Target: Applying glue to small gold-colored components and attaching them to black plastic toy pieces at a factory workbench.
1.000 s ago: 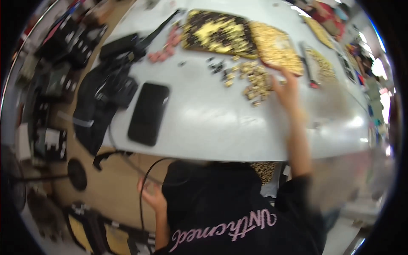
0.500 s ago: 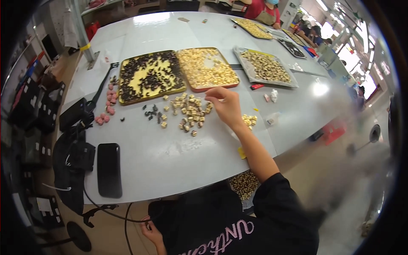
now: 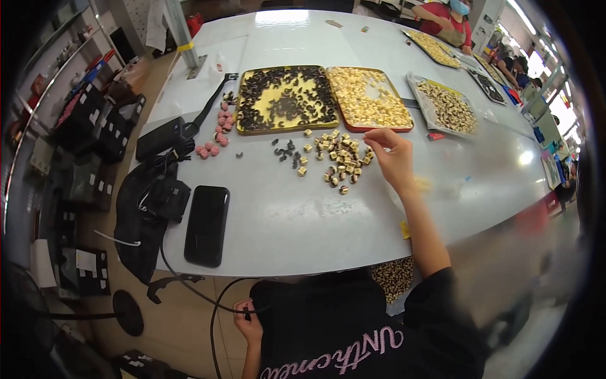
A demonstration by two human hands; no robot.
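My right hand (image 3: 392, 155) hovers at the right edge of a loose pile of small cream-and-brown cube-shaped pieces (image 3: 344, 155). Its thumb and forefinger are pinched together; anything between the tips is too small to make out. Low beside my black shirt, my left hand (image 3: 248, 321) is curled round a black cable (image 3: 192, 289). Small black curved pieces (image 3: 288, 151) lie left of the pile. Behind it, a yellow tray (image 3: 278, 95) carries many black pieces, and a red-rimmed tray (image 3: 372, 128) beside it carries cream ones.
A lined tray of brown-and-cream pieces (image 3: 447, 107) sits farther right. At left are pink textured balls (image 3: 214, 142), a black phone (image 3: 207, 226) and black strapped gear (image 3: 161, 196). A bag of pieces (image 3: 392, 281) is below the table edge. A masked person (image 3: 442, 22) sits across.
The whole view has swung left, so the table and trays appear farther right. My right hand stays pinched at the pile's right side. My left hand remains low by the cable.
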